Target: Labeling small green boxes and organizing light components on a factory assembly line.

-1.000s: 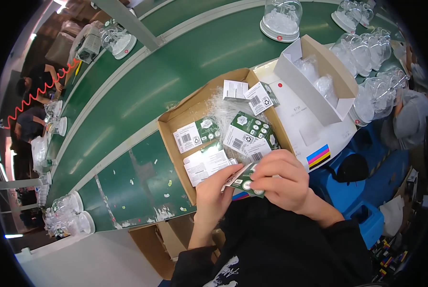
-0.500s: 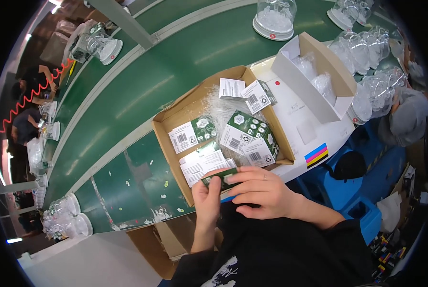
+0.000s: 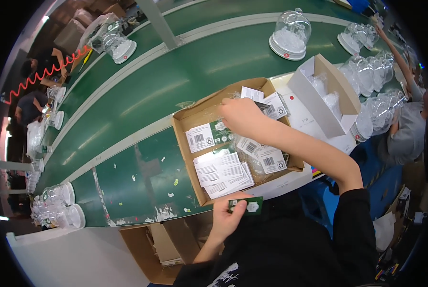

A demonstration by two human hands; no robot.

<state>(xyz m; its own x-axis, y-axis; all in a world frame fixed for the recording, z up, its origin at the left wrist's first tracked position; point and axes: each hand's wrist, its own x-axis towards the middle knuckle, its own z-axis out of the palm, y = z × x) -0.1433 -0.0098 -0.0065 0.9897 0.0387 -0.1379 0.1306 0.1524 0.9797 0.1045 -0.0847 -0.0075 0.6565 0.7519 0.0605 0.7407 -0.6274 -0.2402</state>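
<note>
The right forearm (image 3: 319, 153) has swung in over the cardboard tray (image 3: 189, 117) from 4 o'clock, taking the right hand (image 3: 240, 115) to 12 o'clock inside it, fingers bent down; whether they have hold of anything I cannot tell. The left hand (image 3: 225, 215) now has the small green packet (image 3: 255, 205) alone, fingers pinched closed on it, just outside the tray at 6 o'clock, so the right hand seems free for a separate reach. Around them, the green bench (image 3: 214, 52) runs past 12 o'clock; a white box (image 3: 314, 103) sits at 2 o'clock and a glass dome (image 3: 290, 36) well off at 1. Inside the tray, white leaflets (image 3: 219, 172) lie at 7 o'clock and a barcoded box (image 3: 202, 137) at 9. The forearm hides things toward 3 o'clock, and loose plastic film (image 3: 257, 165) could snag the fingers.
</note>
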